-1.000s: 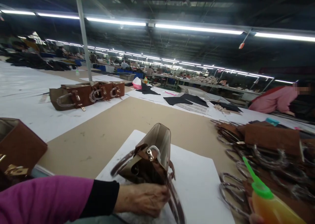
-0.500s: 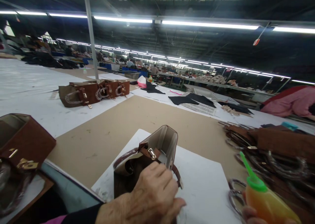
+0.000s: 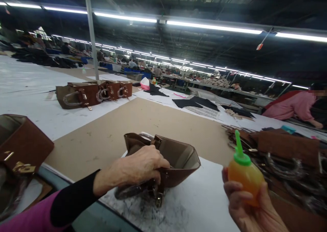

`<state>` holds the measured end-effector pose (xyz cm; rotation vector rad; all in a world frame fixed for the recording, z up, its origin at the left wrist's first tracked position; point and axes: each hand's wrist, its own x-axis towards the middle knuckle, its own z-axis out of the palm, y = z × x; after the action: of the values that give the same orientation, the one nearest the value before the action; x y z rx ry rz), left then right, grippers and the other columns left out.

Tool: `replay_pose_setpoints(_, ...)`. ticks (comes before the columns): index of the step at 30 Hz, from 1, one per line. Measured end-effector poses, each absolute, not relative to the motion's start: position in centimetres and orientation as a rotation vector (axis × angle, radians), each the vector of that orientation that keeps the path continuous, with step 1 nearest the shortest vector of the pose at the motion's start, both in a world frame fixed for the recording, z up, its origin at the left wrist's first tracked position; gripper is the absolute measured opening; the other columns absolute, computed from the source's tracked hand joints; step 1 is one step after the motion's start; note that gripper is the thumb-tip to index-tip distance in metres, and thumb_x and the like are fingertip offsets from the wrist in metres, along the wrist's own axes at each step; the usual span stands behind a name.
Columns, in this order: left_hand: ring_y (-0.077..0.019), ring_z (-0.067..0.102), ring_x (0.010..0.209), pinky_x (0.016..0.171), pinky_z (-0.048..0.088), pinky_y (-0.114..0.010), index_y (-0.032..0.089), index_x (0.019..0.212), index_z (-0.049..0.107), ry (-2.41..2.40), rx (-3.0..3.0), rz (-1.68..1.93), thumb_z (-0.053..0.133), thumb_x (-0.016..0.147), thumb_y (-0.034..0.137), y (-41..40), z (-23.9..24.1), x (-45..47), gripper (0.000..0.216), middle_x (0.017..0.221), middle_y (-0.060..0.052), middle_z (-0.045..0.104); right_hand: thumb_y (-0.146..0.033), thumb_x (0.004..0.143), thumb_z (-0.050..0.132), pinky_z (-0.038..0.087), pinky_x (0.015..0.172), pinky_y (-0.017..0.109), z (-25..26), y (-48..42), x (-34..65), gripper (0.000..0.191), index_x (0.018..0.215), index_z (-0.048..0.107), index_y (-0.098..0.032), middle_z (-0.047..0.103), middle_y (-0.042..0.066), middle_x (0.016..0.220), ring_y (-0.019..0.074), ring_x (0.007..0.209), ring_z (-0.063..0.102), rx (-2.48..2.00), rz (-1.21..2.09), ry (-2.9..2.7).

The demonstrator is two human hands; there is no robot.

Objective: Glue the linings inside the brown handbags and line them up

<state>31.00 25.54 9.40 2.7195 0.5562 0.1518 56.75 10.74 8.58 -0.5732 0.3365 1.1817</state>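
A brown handbag (image 3: 180,175) with a beige lining sits in front of me on a white sheet (image 3: 204,194), its mouth open toward the right. My left hand (image 3: 143,164) grips its near upper edge, with the fingertips partly hidden inside the bag. A wrapped handle and a metal clasp hang below that hand. On the right, my right hand (image 3: 245,201) is wrapped round a squeeze bottle (image 3: 246,177) of orange-yellow liquid. The bottle's green nozzle points up, apart from the bag.
Another brown handbag (image 3: 28,140) stands at the left edge. Several more brown bags (image 3: 89,94) line the table behind it. Brown bag pieces with wrapped handles (image 3: 283,164) are piled on the right. Black cut pieces (image 3: 187,103) lie farther back; a person in pink (image 3: 291,106) leans over at right.
The handbag has turned so its mouth faces right, and my left hand has shifted its hold along the edge. My right hand has raised the bottle and brought it leftward.
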Motion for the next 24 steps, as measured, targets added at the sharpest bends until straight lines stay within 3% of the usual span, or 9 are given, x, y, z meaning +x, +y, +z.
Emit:
replay_pose_setpoints(2,-0.0159,0.058,0.086,0.084,0.035,-0.028,0.02,0.074,0.064,0.539,2.709,0.16,0.065,0.083,0.026,25.8,9.5,30.0,0.011,0.081,0.001,0.067,0.011,0.025,0.09,0.057,0.05,0.018,10.7,12.1,54.4,0.113,0.128,0.056,-0.021,0.062,0.012,0.11,0.0138,0.065,0.061,-0.549,1.224,0.308)
replay_pose_setpoints(6,-0.0154,0.056,0.092,0.081,0.038,-0.024,0.019,0.079,0.066,0.715,2.444,0.422,0.065,0.082,0.029,25.7,8.4,28.9,0.011,0.09,0.001,0.065,-0.004,0.024,0.097,0.062,0.062,0.039,12.5,15.8,50.5,0.105,0.121,0.061,-0.023,0.066,0.01,0.106,0.0248,0.078,0.066,-0.584,1.195,0.089)
replay_pose_setpoints(12,-0.0166,0.059,0.085,0.074,0.043,-0.026,0.018,0.09,0.064,1.139,2.091,0.74,0.057,0.081,0.033,26.5,7.3,30.3,0.019,0.093,-0.002,0.064,-0.022,0.038,0.099,0.059,0.07,0.051,10.5,20.8,51.1,0.081,0.111,0.063,-0.014,0.069,0.01,0.096,0.0259,0.082,0.067,-0.6,1.234,-0.163)
replay_pose_setpoints(16,-0.0217,0.06,0.09,0.073,0.046,-0.028,0.018,0.101,0.061,1.245,2.24,0.545,0.068,0.066,0.039,29.6,7.2,31.8,0.042,0.103,-0.006,0.064,-0.023,0.045,0.097,0.057,0.072,0.057,9.0,21.3,52.8,0.073,0.109,0.063,-0.015,0.069,0.007,0.1,0.0267,0.086,0.066,-0.62,1.193,-0.16)
replay_pose_setpoints(19,-0.0234,0.063,0.081,0.064,0.047,-0.028,0.02,0.092,0.067,1.193,2.31,0.206,0.074,0.055,0.048,32.3,7.3,32.9,0.047,0.089,-0.005,0.068,-0.024,0.049,0.096,0.056,0.074,0.059,8.5,21.0,53.1,0.069,0.109,0.063,-0.016,0.069,0.008,0.101,0.0269,0.087,0.066,-0.611,1.182,-0.166)
replay_pose_setpoints(24,-0.0232,0.063,0.07,0.055,0.046,-0.028,0.02,0.082,0.071,1.154,2.319,-0.097,0.071,0.055,0.062,34.9,7.3,35.3,0.05,0.076,-0.005,0.07,-0.026,0.048,0.097,0.054,0.078,0.059,8.5,21.2,52.1,0.068,0.105,0.064,-0.013,0.068,0.01,0.101,0.0287,0.089,0.065,-0.636,1.205,-0.17)
